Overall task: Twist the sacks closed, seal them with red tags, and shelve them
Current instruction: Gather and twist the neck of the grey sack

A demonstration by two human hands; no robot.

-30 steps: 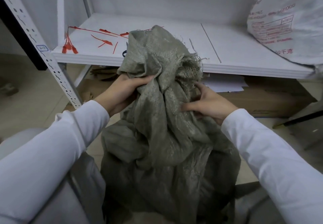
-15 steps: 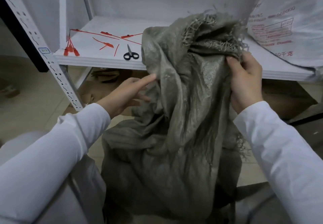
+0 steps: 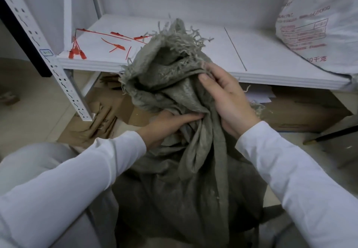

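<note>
A grey-green woven sack [image 3: 186, 180] stands on the floor in front of me, its frayed mouth [image 3: 174, 54] bunched and raised before the shelf. My left hand [image 3: 166, 125] grips the gathered cloth at the neck from the left. My right hand [image 3: 226, 98] holds the folds on the right side, thumb pressed on the upper edge. Several red tags [image 3: 77, 53] lie scattered on the left part of the white shelf [image 3: 261, 54], some partly hidden behind the sack's mouth.
A large white printed sack [image 3: 317, 25] sits on the shelf at the right. A perforated white upright [image 3: 58, 73] stands at the left. Flattened cardboard [image 3: 108, 116] and papers lie on the floor under the shelf.
My right hand came down from the raised sack top to the neck. My left hand moved in and closed on the gathered cloth. The sack's mouth now covers the scissors on the shelf.
</note>
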